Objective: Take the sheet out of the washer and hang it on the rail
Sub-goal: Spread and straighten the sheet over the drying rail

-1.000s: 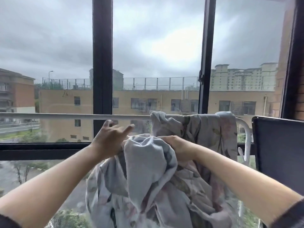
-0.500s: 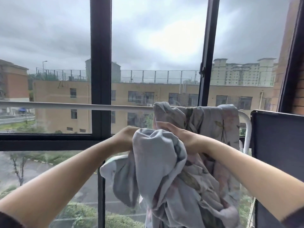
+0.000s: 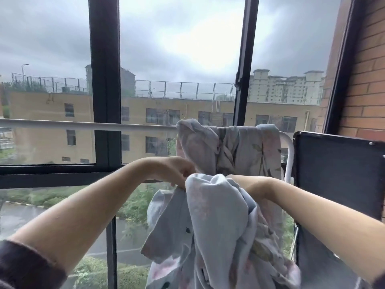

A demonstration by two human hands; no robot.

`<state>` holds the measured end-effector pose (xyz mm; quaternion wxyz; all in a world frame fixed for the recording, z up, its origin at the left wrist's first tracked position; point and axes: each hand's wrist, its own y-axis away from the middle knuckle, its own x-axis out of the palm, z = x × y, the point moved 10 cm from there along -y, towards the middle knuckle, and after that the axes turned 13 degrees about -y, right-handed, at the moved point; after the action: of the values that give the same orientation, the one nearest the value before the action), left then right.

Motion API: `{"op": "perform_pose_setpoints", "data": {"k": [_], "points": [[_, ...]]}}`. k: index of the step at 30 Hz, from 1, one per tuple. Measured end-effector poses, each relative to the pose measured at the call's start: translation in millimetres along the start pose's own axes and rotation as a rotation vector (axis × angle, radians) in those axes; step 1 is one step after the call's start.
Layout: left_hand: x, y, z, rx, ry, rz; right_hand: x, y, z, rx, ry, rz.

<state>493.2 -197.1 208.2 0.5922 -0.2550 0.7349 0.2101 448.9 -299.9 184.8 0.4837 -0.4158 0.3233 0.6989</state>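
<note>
A: What is the sheet (image 3: pixel 218 226) made of?
B: Thin cloth, matt and creased, with a faded flower print.
A: And the rail (image 3: pixel 62 124)?
B: Smooth pale metal, faintly glossy. The window frame (image 3: pixel 105 80) at 12 o'clock is dark, smooth, satin.
A: At 3 o'clock?
B: A matt dark panel (image 3: pixel 337 174); above it a rough brick wall (image 3: pixel 366 80). At 7 o'clock, a dark cloth sleeve (image 3: pixel 25 265).
</note>
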Motion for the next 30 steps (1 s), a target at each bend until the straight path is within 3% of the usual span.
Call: {"op": "perform_pose_setpoints", "data": {"k": [2,3,6,8,9,11,12,15,18,23,27,30], "points": [[11,4,11,-0.013,0.139,0.108,4,9,-13,0.050,-0.003,0.044],[7,3,18,-0.040,0.185,0.053,4,15,-15,0.041,-0.005,0.035],[-37,5,27,-0.124,0.069,-0.499,4,25,-22,0.010,-0.021,0.023],[-54,15,-9,-0.007,-0.207,-0.794,13,27,-28,0.013,0.005,0.050],[-55,15,-35,0.101,-0.358,-0.853,16,27,-29,0.004,0.027,0.054],[-47,2,-75,0.235,-0.626,-0.824,24,27,-30,-0.006,0.078,0.073],[-45,-12,-81,0.221,-0.732,-0.777,28,27,-32,-0.005,0.095,0.077],[-53,-50,-73,-0.019,-0.924,-0.610,26,30,-38,0.010,0.100,0.074],[-59,-66,-57,-0.109,-1.086,-0.518,18,39,-42,0.004,0.102,0.078],[-112,-29,-40,-0.071,-1.263,-0.622,17,44,-62,0.023,0.118,0.113],[-192,18,12,-0.431,-1.250,-0.709,17,38,-53,-0.011,0.170,0.166],[-195,28,70,-0.752,-0.970,-0.564,15,25,-52,-0.046,0.181,0.174]]}}
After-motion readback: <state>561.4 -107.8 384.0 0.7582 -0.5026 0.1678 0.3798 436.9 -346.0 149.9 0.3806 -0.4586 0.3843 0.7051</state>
